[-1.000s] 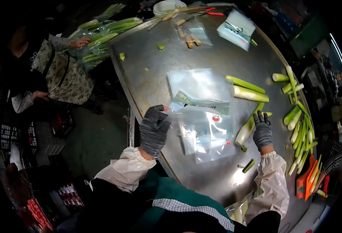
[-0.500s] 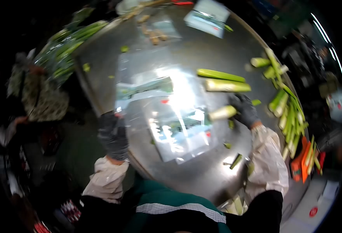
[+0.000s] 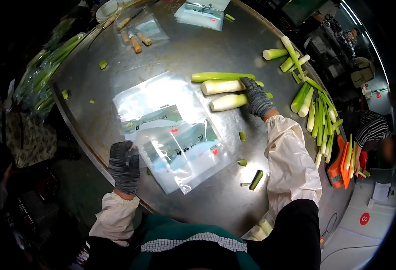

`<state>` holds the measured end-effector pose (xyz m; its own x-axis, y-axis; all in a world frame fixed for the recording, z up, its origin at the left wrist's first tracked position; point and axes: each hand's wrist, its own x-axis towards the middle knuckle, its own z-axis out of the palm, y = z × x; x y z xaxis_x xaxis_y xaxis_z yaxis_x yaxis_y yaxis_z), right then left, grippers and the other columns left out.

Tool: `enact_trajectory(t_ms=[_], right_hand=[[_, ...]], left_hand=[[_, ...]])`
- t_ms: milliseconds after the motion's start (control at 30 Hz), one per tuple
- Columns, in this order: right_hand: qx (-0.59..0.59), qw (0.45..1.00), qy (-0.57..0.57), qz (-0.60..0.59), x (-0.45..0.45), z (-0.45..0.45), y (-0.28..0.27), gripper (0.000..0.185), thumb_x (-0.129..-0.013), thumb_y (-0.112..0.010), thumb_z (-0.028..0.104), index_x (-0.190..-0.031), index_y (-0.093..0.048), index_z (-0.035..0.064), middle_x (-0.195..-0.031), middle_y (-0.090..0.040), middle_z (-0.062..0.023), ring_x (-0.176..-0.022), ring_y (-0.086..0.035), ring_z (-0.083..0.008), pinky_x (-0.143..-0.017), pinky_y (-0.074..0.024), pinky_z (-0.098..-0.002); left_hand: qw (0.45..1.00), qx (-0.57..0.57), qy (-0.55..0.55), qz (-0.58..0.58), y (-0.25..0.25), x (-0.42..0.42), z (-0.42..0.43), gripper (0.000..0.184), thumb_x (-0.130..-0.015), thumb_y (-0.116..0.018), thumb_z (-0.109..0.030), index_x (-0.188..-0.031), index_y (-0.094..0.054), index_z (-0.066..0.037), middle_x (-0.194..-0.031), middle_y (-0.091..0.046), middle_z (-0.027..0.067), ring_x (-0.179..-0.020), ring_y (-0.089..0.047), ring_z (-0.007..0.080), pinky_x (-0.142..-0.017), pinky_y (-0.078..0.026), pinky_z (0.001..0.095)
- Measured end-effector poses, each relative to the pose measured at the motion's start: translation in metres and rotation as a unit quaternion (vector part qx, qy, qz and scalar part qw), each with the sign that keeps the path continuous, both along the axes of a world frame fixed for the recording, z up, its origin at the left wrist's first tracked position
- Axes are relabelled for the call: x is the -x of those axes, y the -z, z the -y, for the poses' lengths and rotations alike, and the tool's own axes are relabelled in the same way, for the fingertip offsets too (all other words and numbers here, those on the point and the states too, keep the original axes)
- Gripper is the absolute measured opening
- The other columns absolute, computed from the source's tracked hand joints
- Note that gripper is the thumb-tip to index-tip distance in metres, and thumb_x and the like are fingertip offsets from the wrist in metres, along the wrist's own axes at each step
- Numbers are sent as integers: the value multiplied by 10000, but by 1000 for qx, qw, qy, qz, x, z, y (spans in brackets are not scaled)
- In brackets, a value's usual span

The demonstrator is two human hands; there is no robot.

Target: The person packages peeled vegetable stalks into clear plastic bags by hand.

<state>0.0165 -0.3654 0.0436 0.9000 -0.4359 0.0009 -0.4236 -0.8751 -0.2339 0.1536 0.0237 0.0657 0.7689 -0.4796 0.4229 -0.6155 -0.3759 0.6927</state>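
Note:
My left hand point(image 3: 125, 167), in a grey glove, is at the table's near-left edge, its fingers closed at the left corner of the upper clear printed plastic bag point(image 3: 180, 146). Beneath that bag is another printed bag point(image 3: 150, 118). My right hand point(image 3: 257, 100), also gloved, curls over two thick pale vegetable stalks with green ends, the middle stalk point(image 3: 222, 87) and the lower stalk point(image 3: 226, 103). Just beyond them a greener stalk point(image 3: 220, 77) lies parallel. The palm side of my right hand is hidden.
More stalks point(image 3: 321, 121) line the right edge near an orange scale point(image 3: 337, 164). At the back lie wooden-handled tools point(image 3: 134, 41) on plastic and a bag stack point(image 3: 202, 14). Bagged greens point(image 3: 49, 81) are at left. A person in stripes point(image 3: 372, 126) is at right.
My right hand has brought the lower stalk up beside the other two and now covers their green ends. The upper bag has shifted toward my left hand. The view has turned and sharpened.

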Motion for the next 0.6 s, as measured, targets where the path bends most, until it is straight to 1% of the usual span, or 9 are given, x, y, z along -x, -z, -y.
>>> enact_trajectory(t_ms=[67, 133, 167, 233, 300, 367, 467, 500, 600], right_hand=[[3, 1000, 7, -21, -4, -5, -9, 747, -537, -663, 97, -1214, -347, 80, -1226, -355, -185, -1128, -355, -332, -961, -288, -358], [104, 981, 17, -165, -11, -13, -22, 781, -537, -661, 161, -1235, -319, 98, -1213, -368, -183, -1146, -339, -321, -957, -283, -377], [112, 977, 27, -178, -11, -11, -18, 787, -542, -652, 213, -1244, -309, 117, -1208, -374, -177, -1154, -328, -322, -954, -276, -392], [108, 977, 34, -179, -13, -8, -10, 792, -541, -654, 259, -1244, -315, 124, -1224, -356, -173, -1155, -325, -324, -952, -261, -418], [104, 977, 41, -182, -14, -9, -7, 798, -540, -655, 304, -1244, -322, 131, -1241, -339, -169, -1155, -323, -325, -951, -246, -444], [130, 975, 43, -174, -16, -14, -6, 784, -541, -651, 307, -1234, -340, 112, -1194, -384, -184, -1117, -367, -318, -943, -264, -430], [73, 986, 43, -145, -16, -16, -1, 785, -546, -644, 309, -1233, -335, 86, -1143, -434, -197, -1079, -405, -322, -941, -276, -411], [73, 988, 46, -131, -14, -18, 0, 773, -554, -637, 310, -1224, -340, 66, -1082, -477, -204, -1026, -446, -331, -914, -312, -399], [103, 984, 66, -131, -7, -25, -3, 749, -559, -635, 317, -1208, -357, 67, -1065, -487, -200, -1002, -462, -326, -883, -343, -401]], left_hand=[[998, -12, 33, 46, -1, 2, 2, 153, -681, -567, 11, -827, -556, -31, -781, -534, 118, -719, -527, 262, -668, -426, 312], [998, 7, 38, 48, -2, 2, 5, 97, -699, -573, -10, -791, -557, -35, -743, -529, 127, -688, -525, 281, -629, -428, 329], [998, 3, 43, 47, -1, 2, 5, 82, -701, -577, -17, -778, -555, -33, -734, -523, 129, -671, -523, 283, -611, -426, 329], [997, -6, 50, 52, 1, 2, 7, 55, -708, -590, -54, -746, -554, -35, -688, -513, 127, -605, -520, 287, -548, -419, 335], [997, -35, 51, 43, 0, 5, 9, 60, -707, -597, -69, -743, -559, -39, -670, -515, 124, -587, -522, 286, -534, -419, 337], [995, -78, 50, 37, 2, 5, 11, 90, -708, -612, -112, -761, -570, -53, -643, -529, 119, -564, -532, 285, -508, -425, 349], [995, -60, 21, 72, 4, 8, 20, 112, -707, -618, -125, -785, -571, -61, -650, -538, 124, -572, -540, 289, -511, -435, 353], [995, -56, 21, 74, 7, 8, 21, 144, -711, -615, -135, -829, -565, -69, -681, -548, 129, -569, -546, 294, -508, -442, 352], [996, -67, 15, 58, 7, 11, 28, 159, -717, -604, -127, -857, -554, -73, -698, -548, 132, -552, -545, 298, -489, -439, 353]])
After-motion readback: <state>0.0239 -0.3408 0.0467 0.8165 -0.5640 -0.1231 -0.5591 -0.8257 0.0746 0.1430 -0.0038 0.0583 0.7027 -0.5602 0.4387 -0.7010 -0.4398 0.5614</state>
